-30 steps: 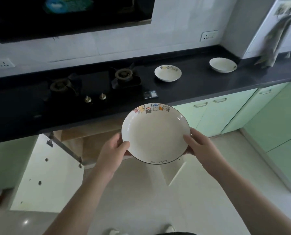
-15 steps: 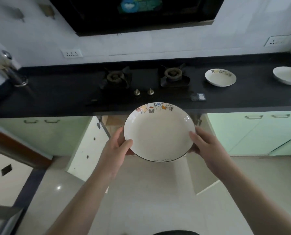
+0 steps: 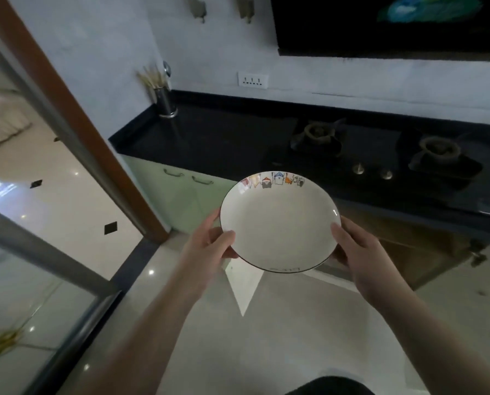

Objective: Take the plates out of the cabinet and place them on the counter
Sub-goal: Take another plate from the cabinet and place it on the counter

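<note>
Two hands [image 3: 283, 249] hold one plate [image 3: 278, 226]; two burners [image 3: 318, 135].

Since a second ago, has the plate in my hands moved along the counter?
Yes. The plate, gripped by the left hand and right hand, has shifted left: earlier it sat below the right burner, now it is left of the left burner.

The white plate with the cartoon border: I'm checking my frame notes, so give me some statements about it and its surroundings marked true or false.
1. Both hands, left hand and right hand, hold the white cartoon-bordered plate. True.
2. The plate rests on the black counter. False: it is held in the air in front of it.
3. A steel utensil holder stands in the counter's corner. True.
4. Food lies on the plate. False: it is bare.
</note>
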### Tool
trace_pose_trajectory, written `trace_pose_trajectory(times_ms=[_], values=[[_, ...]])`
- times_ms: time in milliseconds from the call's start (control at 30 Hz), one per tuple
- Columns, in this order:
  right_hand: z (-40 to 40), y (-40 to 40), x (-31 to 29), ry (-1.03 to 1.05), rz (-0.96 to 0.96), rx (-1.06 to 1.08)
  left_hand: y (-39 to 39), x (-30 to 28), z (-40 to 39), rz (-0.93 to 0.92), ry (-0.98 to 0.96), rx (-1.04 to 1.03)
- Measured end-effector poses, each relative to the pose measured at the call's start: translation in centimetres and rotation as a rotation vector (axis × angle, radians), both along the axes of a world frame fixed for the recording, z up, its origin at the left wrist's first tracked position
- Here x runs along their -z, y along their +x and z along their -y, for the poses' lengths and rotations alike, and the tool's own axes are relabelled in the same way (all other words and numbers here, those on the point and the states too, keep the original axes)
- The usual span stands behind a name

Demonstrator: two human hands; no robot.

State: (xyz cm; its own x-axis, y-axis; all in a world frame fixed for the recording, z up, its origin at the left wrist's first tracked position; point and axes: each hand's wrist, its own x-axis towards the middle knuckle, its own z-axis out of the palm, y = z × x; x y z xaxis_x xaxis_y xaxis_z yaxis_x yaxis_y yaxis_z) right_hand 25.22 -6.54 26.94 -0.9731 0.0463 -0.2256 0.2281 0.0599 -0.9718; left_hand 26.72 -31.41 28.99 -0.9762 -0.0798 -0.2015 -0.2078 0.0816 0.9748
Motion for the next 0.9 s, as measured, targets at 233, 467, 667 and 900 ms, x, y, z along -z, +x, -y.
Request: trace_pose_trajectory(times_ms=[233, 467, 667, 900], values=[[6.8, -6.2, 0.6, 0.045, -0.004, -0.130, -2.3, 0.6, 6.7, 0.045, 0.033, -0.150], [13.1, -13.6, 1.6, 0.025, 0.003, -0.320, -5.8, 0.8, 11.9, 0.095, -0.023, -0.311], [19.8, -18.3, 2.0, -0.026, 0.012, -0.474, -7.8, 0.4, 17.0, 0.085, -0.021, -0.412], [27.3, -21.4, 2.3, 0.006, 0.011, -0.552, -9.2, 1.1, 23.7, 0.125, -0.006, -0.510]])
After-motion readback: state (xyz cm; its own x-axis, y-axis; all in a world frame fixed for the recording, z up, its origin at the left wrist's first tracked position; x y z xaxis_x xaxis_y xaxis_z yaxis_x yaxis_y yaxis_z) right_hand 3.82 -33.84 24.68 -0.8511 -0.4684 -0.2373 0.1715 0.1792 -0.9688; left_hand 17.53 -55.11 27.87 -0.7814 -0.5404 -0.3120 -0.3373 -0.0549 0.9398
